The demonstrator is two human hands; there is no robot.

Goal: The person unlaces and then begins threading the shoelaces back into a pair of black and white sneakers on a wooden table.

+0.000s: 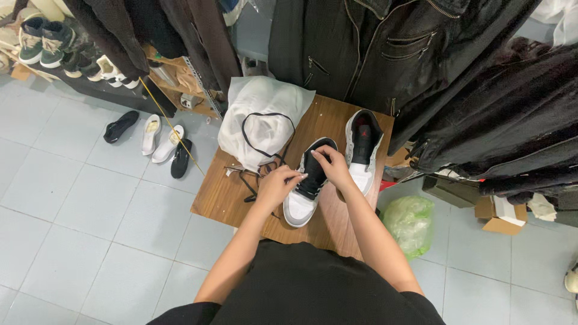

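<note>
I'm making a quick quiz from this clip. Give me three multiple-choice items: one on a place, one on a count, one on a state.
1. Where does the white cloth bag lie?
A. on the floor
B. on the wooden table, left of the sneakers
C. on a hanger

2. How many sneakers are on the table?
A. two
B. one
C. four

3. What are both hands doing?
A. resting idle
B. holding a jacket
C. working at the near sneaker

B: the bag rests on the tabletop.
A: near sneaker and far sneaker.
C: left hand and right hand meet over it.
</note>
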